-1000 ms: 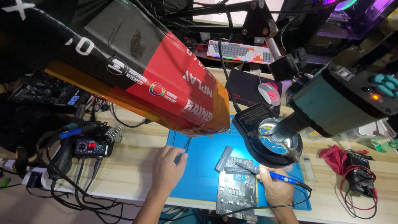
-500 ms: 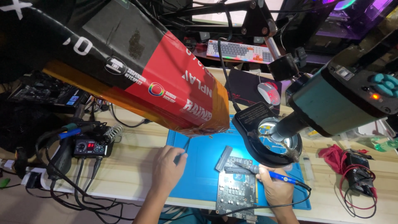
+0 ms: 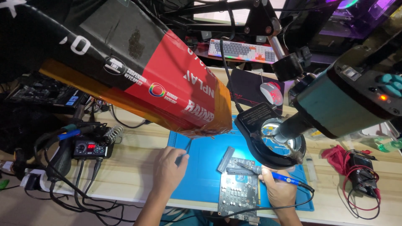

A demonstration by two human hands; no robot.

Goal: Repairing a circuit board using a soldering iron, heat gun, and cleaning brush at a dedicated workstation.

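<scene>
On the bench, centre: blue work mat (image 3: 201, 167) on a pale wooden desk (image 3: 134, 175); the mat sits under the work, likely to shield the wood from heat.
Board: dark circuit board (image 3: 238, 192) lies flat on the mat's near edge, just below the magnifier, between the two hands.
Right hand: right hand (image 3: 278, 190) is closed around a blue-handled soldering iron (image 3: 276, 175), pen-style, tip aimed left over the board's top edge. I can't tell if the tip touches. Its cable loops off the near edge of the mat.
Left hand: left hand (image 3: 169, 169) rests on the mat left of the board, fingers pinched on slim dark tweezers (image 3: 185, 150) that point up the mat. Held clear of the board, probably parked ready.
Magnifier: round ring magnifier lamp (image 3: 272, 140) hangs over the mat's far right corner, just above the board, so the joint can be viewed enlarged.
Loose part: small grey strip (image 3: 226, 159) lies on the mat just beside the board's top left.
Station: soldering station (image 3: 88, 147) with red readout sits well left, coil tip cleaner beside it, cables trailing.
Overhead: long red-and-black box (image 3: 138, 79) juts over the desk, hiding part of the mat.
Back: keyboard (image 3: 240, 50) and mouse (image 3: 271, 92) pushed to the rear, out of the way.
</scene>
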